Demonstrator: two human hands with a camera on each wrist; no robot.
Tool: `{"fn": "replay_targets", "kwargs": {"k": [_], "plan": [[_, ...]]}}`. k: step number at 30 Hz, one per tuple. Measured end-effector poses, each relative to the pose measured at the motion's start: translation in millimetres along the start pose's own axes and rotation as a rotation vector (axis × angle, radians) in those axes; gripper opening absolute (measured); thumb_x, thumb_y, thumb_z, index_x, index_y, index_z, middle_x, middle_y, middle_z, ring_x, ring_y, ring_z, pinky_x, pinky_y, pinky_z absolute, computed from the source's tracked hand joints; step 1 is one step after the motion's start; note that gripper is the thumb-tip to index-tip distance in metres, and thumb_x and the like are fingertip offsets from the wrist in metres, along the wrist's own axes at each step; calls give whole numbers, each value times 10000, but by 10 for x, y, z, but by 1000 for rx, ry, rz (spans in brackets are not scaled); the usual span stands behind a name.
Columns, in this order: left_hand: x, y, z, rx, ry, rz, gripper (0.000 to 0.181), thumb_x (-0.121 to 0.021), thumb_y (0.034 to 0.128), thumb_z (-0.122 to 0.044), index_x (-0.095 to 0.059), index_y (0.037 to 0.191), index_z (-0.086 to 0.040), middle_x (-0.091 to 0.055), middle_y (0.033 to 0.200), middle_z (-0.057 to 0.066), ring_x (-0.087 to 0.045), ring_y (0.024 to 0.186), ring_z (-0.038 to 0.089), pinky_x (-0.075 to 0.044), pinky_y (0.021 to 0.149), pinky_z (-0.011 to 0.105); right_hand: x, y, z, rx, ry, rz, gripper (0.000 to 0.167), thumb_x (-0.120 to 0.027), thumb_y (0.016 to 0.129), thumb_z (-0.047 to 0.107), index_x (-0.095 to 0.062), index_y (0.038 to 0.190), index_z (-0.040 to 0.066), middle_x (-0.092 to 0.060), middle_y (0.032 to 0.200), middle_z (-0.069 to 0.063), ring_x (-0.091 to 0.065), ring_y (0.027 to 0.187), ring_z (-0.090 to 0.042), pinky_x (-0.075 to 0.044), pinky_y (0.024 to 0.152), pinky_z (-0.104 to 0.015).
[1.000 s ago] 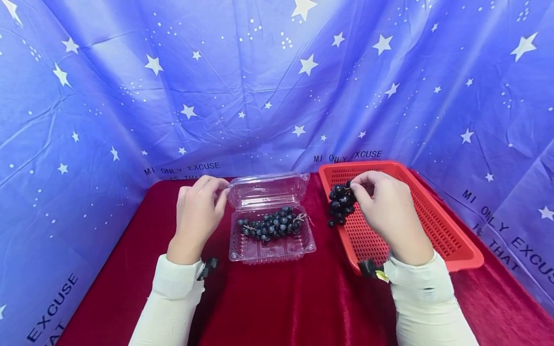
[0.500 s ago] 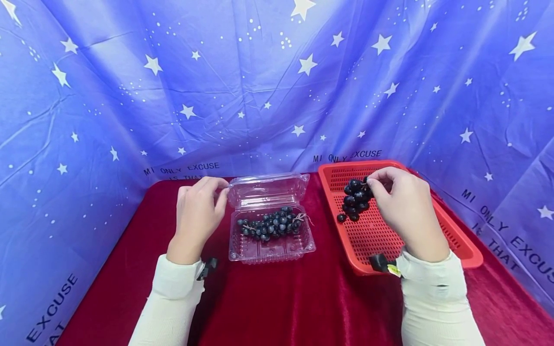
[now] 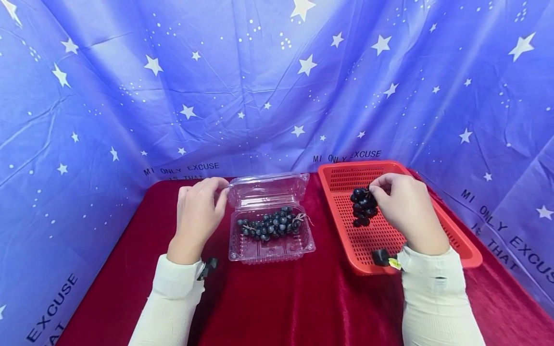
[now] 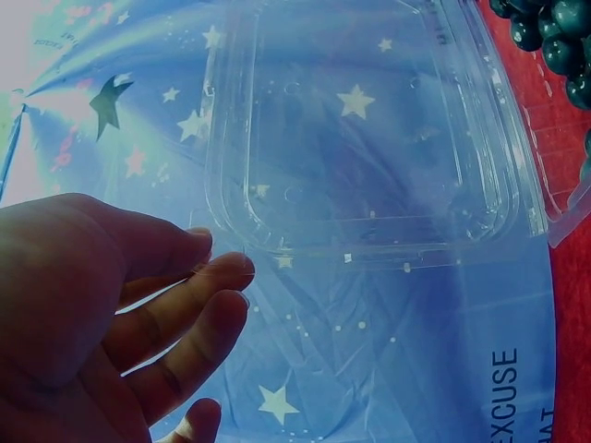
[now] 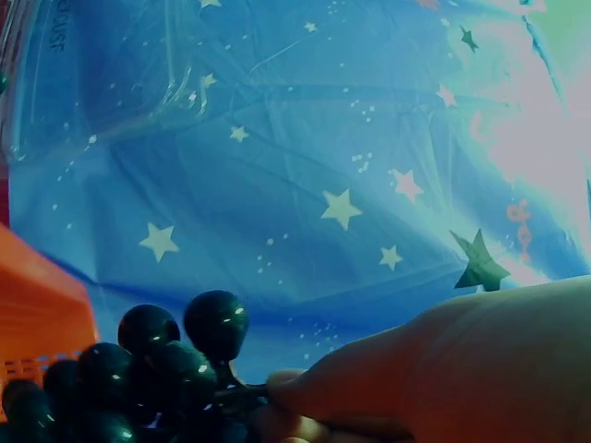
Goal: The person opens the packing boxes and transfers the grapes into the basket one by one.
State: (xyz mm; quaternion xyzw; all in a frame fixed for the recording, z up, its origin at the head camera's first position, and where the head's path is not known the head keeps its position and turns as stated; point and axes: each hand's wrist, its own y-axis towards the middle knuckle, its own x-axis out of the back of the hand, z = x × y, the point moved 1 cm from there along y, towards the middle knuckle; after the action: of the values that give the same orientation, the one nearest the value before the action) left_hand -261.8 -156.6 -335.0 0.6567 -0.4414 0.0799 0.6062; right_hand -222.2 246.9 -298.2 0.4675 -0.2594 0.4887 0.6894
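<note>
your right fingers (image 5: 314, 392) pinch grape stem (image 5: 242, 394); ease bunch (image 3: 362, 205) softly into basket (image 3: 365, 242). left fingers (image 4: 185, 305) at 9 o'clock of lid (image 3: 268, 190), half-curled, grip unclear.

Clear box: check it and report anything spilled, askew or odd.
The stem of the grapes in the box seems to poke past its right side: slightly odd, as the grapes themselves lie inside. No spill shows.

held grapes (image 3: 364, 207): glossy, smooth | clamshell (image 3: 287, 248): shiny plastic | basket (image 3: 469, 258): smooth plastic | tablecloth (image 3: 303, 298): velvety cloth | backdrop (image 3: 242, 62): satiny cloth
</note>
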Motion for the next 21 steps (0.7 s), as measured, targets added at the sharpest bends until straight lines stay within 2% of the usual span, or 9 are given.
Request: {"fn": "replay_targets", "kwargs": {"k": [5,13,21], "plan": [[-2,4,3,-2,9,5,111,-682,976,-201,-745,1034,-132,-761,897,64,-688,796,237,-403,778,457,-67,44,-85,-8,-28,62,201,-630,980,227,-775,991,87,-757,913,-104,-597,755,-289,-414,693,-404],[4,1,0,-2,5,5,104,-685,973,-195,-746,1032,-136,-757,890,54,-682,789,228,-397,767,447,-150,100,-202,-25,-65,212,226,-621,987,254,-775,989,87,-756,939,-98,-628,766,-271,-490,732,-490],[6,-4,-12,-12,-4,-6,98,-698,961,-177,-750,1020,-118,-747,858,57,-675,762,225,-392,742,438,-203,118,-295,-21,-89,252,213,-588,951,209,-759,887,99,-711,832,-61,-589,685,-223,-491,683,-436]]}}
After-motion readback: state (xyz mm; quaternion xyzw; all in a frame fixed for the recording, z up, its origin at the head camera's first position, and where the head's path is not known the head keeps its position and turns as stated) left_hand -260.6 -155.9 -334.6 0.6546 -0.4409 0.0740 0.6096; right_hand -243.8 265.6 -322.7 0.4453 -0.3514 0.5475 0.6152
